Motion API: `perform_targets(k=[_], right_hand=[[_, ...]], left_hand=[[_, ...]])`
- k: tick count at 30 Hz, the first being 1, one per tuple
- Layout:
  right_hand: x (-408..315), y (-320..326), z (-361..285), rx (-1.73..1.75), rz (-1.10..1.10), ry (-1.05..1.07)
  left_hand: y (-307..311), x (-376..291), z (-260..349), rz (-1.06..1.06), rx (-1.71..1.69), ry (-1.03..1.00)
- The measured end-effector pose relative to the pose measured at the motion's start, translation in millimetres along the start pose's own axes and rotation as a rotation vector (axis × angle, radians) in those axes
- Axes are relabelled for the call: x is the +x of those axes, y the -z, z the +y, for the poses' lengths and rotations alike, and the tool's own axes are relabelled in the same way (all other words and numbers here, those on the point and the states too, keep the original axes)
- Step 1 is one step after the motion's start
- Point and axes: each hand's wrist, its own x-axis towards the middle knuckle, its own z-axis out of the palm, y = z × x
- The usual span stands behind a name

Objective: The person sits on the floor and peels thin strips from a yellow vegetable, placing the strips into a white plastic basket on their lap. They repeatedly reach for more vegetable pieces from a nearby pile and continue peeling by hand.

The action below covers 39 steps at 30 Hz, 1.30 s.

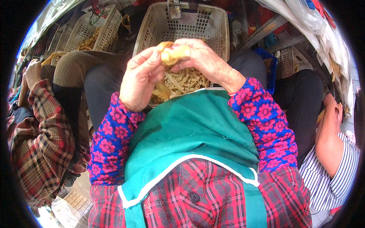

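Both my hands are raised over a white plastic basket [199,17]. Between them is a folded, yellowish, soft-looking piece [174,55] whose material I cannot tell. My left hand [144,75] pinches its left side between thumb and fingers. On its right side, my right hand [202,57] grips it with the fingers curled around. Many short, pale tan stick-like pieces [185,81] lie heaped below my hands. A limp yellowish strip [162,89] hangs or lies just under my left hand; which of the two, I cannot tell.
A metal fitting [174,10] stands at the basket's far rim. Another crate [109,31] with yellowish strips is at the upper left. A blue bin [271,67] stands beyond my right knee. Co-workers sit close on both sides, one in a plaid sleeve [51,114], one in a striped top [325,182].
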Motion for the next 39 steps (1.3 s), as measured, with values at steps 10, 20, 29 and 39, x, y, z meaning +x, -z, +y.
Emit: perform_targets(k=[10, 20, 29, 39], right_hand=[[-14.0, -13.3, -13.1, -0.648, 0.169, 0.409], [-18.8, 27.1, -31.1, -0.413, 0.249, 0.232], [1.2, 59.4, -56.7, -0.788, 0.366, 0.47], [68.7, 94.1, -66.9, -1.193, 0.4, 0.818]], left_hand=[[2.3, 6.7, -0.7, 0.248, 0.358, 0.038], [-30.2, 31.3, -4.9, -0.11, 1.142, -0.372], [-25.1, 62.4, 19.5, 0.119, 0.753, -0.216], [11.7, 167.2, 13.8, 0.111, 0.647, -0.557]])
